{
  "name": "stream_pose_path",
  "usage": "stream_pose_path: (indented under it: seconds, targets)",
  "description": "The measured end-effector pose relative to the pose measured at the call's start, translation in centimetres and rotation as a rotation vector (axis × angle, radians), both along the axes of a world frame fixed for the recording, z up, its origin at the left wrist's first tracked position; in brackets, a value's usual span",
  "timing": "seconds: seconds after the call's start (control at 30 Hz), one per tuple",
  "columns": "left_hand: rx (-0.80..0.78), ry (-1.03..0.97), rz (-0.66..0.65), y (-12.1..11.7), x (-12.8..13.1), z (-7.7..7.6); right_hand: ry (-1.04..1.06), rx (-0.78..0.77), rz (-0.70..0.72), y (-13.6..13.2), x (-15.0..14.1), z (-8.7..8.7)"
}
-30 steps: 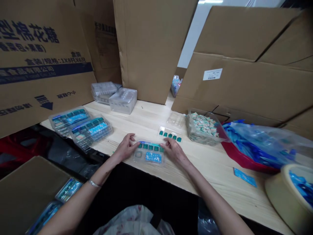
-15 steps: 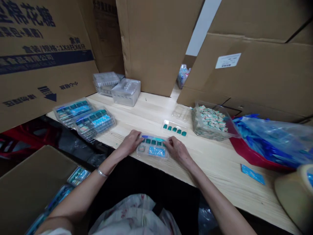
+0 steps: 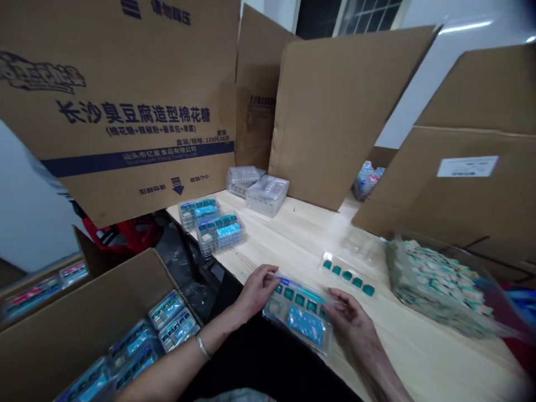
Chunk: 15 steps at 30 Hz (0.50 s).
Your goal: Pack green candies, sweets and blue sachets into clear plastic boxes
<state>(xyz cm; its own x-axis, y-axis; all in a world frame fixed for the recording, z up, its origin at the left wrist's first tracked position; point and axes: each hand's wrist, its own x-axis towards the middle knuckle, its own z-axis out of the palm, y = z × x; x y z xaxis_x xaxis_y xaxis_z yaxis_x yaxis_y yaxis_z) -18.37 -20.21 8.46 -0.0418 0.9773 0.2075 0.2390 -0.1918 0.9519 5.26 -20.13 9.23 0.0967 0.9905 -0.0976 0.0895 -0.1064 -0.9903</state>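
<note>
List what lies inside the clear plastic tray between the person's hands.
Green squares and a blue packet sit in the tray; whatever lies beneath the packet is covered.

left hand [image 3: 255, 290], right hand [image 3: 349, 326], both curled

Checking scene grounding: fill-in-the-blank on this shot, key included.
1. The bracelet is on the person's ____ wrist.
2. The clear plastic tray between the left hand and right hand holds a ____ packet.
3. The second tray, just beyond it, holds ____ teal pieces.
4. The arrow printed on the carton points ____.

left; blue; five; down
</note>
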Motion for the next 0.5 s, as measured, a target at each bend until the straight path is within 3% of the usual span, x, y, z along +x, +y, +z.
stream_pose_path:
  seconds: [0.1, 0.2, 0.37, 0.5]
  targets:
    - [-0.036, -0.144, 0.063, -0.5, -1.3, 1.3, 0.045, -0.040, 0.037, 0.7, -1.1, 1.4]
    - [0.026, -0.119, 0.161, -0.9, -4.8, 4.4, 0.036, 0.003, 0.183, 2.6, -4.1, 4.4]
    - [0.213, 0.092, 0.386, 0.2, -12.8, 9.5, 0.016, 0.264, 0.372, 9.4, -13.5, 9.3]
    - [0.227, 0.225, 0.562, 3.0, -17.8, 10.1, -0.013, 0.383, 0.425, 15.4, -21.5, 9.9]
